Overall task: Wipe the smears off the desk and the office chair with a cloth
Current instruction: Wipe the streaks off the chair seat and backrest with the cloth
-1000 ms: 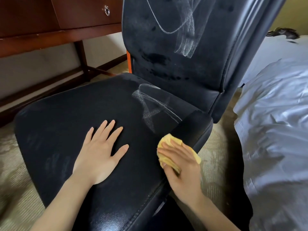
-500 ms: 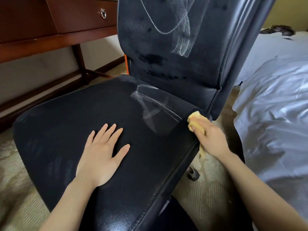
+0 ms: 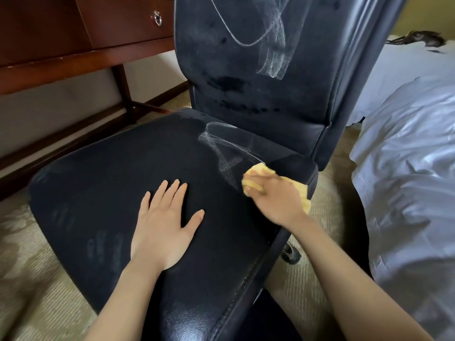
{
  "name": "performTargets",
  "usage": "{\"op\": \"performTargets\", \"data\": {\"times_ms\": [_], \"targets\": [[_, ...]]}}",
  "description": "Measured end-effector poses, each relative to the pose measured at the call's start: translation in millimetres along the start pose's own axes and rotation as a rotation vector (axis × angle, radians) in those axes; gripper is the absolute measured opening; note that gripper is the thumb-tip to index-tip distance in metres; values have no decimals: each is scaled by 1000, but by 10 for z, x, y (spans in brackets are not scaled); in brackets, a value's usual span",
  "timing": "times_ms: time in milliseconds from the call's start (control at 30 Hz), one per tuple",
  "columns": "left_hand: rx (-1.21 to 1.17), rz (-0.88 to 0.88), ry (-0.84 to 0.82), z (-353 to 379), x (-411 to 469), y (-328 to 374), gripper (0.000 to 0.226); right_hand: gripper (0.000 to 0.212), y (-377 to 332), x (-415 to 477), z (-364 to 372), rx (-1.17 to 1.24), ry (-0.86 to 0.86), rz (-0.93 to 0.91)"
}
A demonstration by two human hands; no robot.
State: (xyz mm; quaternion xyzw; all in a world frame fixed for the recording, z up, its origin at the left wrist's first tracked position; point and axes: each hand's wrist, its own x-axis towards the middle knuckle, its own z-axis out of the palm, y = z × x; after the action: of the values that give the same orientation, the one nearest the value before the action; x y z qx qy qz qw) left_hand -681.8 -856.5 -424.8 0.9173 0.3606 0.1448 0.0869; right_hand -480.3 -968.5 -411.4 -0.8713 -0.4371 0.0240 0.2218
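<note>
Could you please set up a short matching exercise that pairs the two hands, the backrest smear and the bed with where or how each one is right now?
Things:
1. left hand
2. right hand
3. backrest smear
4. bed

Places or states:
A. white streaks, above the seat
B. grips the yellow cloth
C. rests flat on the seat, fingers spread
D. white sheets, at the right edge of the view

Pairs: 1-C, 2-B, 3-A, 4-D.

Left hand (image 3: 162, 227) flat, spread; right hand (image 3: 275, 198) blurred, seemingly gripping cloth (image 3: 302, 195).
</note>
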Motion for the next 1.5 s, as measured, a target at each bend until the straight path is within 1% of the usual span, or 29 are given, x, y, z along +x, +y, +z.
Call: {"op": "performTargets", "data": {"times_ms": [67, 133, 167, 200, 233, 267, 300, 367, 467, 500, 533, 567, 600, 667, 700, 733, 767, 833, 867, 933, 1000, 1100, 1200, 1300, 1400, 1467, 1500], "targets": [[-5, 1, 1, 0, -5, 2, 72, 33, -207, -183, 52, -14, -5, -124], [-14, 8, -1, -7, -7, 8, 71, 29, -359, -346, 75, -5, -12, -230], [-22, 12, -5, -13, -6, 10, 71, 24, -394, -398, 86, 44, -50, -258], [-33, 19, -8, -20, -6, 11, 72, 23, -415, -428, 78, 168, -116, -247], [-48, 26, -8, -29, -10, 13, 71, 28, -434, -439, 45, 380, -206, -173], [-64, 36, -3, -36, -13, 13, 69, 31, -443, -433, -12, 648, -284, -62], [-79, 49, 6, -45, -20, 18, 67, 31, -429, -406, -75, 894, -313, 62], [-108, 81, 43, -89, -51, 35, 59, 30, -374, -338, -206, 1260, -312, 256], [-135, 170, 176, -182, -107, 122, 38, 35, -313, -300, -376, 1794, -361, 437], [-157, 202, 238, -221, -124, 191, 29, 38, -306, -308, -407, 1905, -384, 472], [-202, 232, 297, -268, -136, 285, 21, 40, -305, -319, -430, 1972, -397, 482], [-260, 255, 336, -322, -146, 403, 17, 41, -316, -328, -435, 2009, -404, 474], [-315, 265, 347, -383, -155, 541, 21, 41, -334, -338, -435, 2039, -405, 456], [-366, 240, 286, -466, -169, 816, 34, 38, -385, -355, -425, 2072, -389, 414], [-365, 204, 221, -483, -186, 930, 40, 37, -415, -366, -420, 2069, -379, 399], [-369, 166, 162, -486, -205, 1013, 39, 37, -445, -379, -415, 2050, -379, 388], [-390, 141, 134, -478, -220, 1058, 32, 37, -464, -391, -407, 2004, -376, 367], [-458, 108, 148, -487, -233, 1055, 8, 31, -462, -402, -401, 1846, -335, 262], [-525, 82, 148, -512, -228, 1019, 5, 27, -448, -403, -407, 1757, -301, 201], [-750, 10, 89, -601, -206, 917, 18, 26, -388, -403, -443, 1535, -255, 115], [-934, -36, 16, -729, -181, 807, 23, 23, -317, -398, -513, 1235, -224, 63], [-979, -65, -38, -876, -152, 635, 22, 21, -178, -362, -637, 767, -161, -1], [-934, -48, -90, -993, -124, 476, 22, 15, -57, -305, -776, 457, -125, -120], [-832, -5, -145, -1042, -97, 379, 18, 25, 13, -265, -906, 318, -151, -212], [-772, 52, -199, -1038, -96, 364, 17, 10, 29, -238, -969, 347, -58, -252], [-750, 60, -216, -1027, -99, 373, 20, 6, -17, -262, -951, 329, 1, -288], [-739, 56, -226, -1019, -101, 379, 22, 7, -46, -282, -925, 313, -1, -309]]}}
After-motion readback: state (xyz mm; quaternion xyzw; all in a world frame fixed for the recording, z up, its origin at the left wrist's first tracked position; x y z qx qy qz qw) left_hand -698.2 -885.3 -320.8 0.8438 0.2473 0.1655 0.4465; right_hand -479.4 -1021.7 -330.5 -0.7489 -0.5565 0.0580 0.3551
